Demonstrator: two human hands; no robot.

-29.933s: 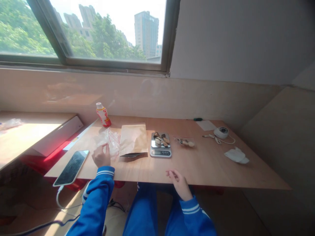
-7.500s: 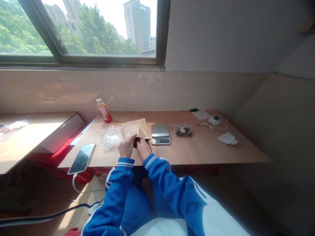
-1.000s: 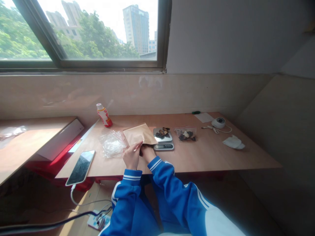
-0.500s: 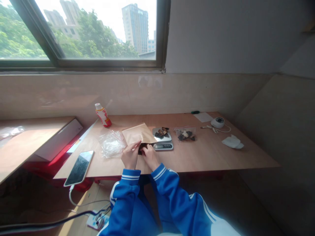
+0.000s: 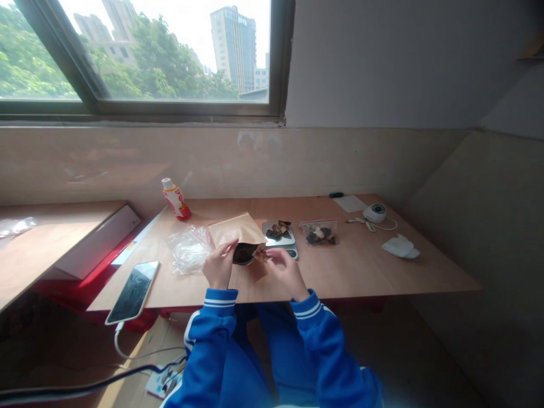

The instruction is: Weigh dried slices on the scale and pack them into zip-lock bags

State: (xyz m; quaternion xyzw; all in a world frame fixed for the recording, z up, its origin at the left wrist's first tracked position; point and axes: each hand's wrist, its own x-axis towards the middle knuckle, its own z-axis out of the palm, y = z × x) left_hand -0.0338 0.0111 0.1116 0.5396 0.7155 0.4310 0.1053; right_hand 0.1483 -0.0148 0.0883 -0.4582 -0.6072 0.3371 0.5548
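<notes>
A crinkled brown dried piece is near the centre of the frame, just at the open mouth of a flat tan kraft-paper pouch. The right hand has its thumb and fingertips clamped on this piece. The left hand pinches the near edge of the pouch between thumb and fingers, and the mouth gapes toward the bottom of the frame, showing a dark interior.

Just right of the pouch is a flat digital kitchen scale with a silver plate, bearing a small heap of dark brown and tan dried pieces; the right hand partly hides its display strip. Farther right lies a clear plastic zip bag with dark and pale pieces inside. Left of the pouch is a crumpled heap of clear plastic bags, near the left hand.

At the lower left, a dark-screened smartphone with a white cable plugged in lies at the edge of the pale wooden table. A red-and-white plastic bottle stands left of centre. Toward the right are a white round device with a cord, a crumpled white tissue and a white paper sheet. A metal-framed window fills the upper left.
</notes>
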